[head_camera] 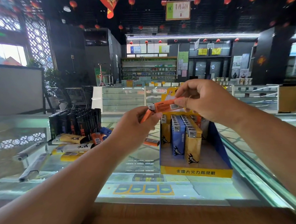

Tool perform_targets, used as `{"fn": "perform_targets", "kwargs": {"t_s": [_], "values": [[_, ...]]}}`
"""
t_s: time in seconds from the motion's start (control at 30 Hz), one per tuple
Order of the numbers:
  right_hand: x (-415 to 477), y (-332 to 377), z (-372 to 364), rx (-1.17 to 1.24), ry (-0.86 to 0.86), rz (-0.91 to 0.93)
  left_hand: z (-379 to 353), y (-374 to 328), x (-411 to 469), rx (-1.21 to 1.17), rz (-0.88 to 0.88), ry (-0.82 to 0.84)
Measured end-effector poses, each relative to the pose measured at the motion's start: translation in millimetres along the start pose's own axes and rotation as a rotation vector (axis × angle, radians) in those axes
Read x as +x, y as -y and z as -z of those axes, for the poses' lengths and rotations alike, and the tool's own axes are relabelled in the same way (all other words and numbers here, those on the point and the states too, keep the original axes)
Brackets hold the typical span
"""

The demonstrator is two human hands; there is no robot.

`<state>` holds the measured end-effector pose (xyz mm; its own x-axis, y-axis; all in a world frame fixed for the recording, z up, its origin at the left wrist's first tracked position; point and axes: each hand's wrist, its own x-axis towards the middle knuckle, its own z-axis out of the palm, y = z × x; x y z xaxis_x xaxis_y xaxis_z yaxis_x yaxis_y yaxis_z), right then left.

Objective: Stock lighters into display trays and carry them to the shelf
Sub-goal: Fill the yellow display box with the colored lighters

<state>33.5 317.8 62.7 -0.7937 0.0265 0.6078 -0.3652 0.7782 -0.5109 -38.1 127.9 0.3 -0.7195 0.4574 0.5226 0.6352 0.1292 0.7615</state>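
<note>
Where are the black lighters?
Head view: the black lighters stand left of centre on the glass counter, behind the loose lighters, left of the yellow tray.

This is a shop. A glass desk (138, 161) shows packaged goods beneath its top, and more glass cases (122, 97) run across the room. Stocked shelves (148, 68) line the back wall. A sign (178, 10) and red lanterns (73, 4) hang from the ceiling. A tray (195, 172) of lighters (178, 139) stands on the desk.
</note>
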Motion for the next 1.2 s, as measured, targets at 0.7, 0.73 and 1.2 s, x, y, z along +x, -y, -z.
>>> {"fn": "perform_targets", "kwargs": {"t_s": [0.7,0.73,1.2], "values": [[-7.2,13.6,2.9,-0.206,0.213,-0.087,-17.7,-3.6,3.0,0.087,-0.102,-0.034],[-7.3,14.4,6.2,-0.192,0.202,-0.101,-18.6,-3.0,2.5,0.099,-0.099,-0.022],[-28.4,-32.9,16.8,0.003,-0.029,-0.253,-30.2,-2.2,-3.7,0.335,-0.139,0.045]]}}
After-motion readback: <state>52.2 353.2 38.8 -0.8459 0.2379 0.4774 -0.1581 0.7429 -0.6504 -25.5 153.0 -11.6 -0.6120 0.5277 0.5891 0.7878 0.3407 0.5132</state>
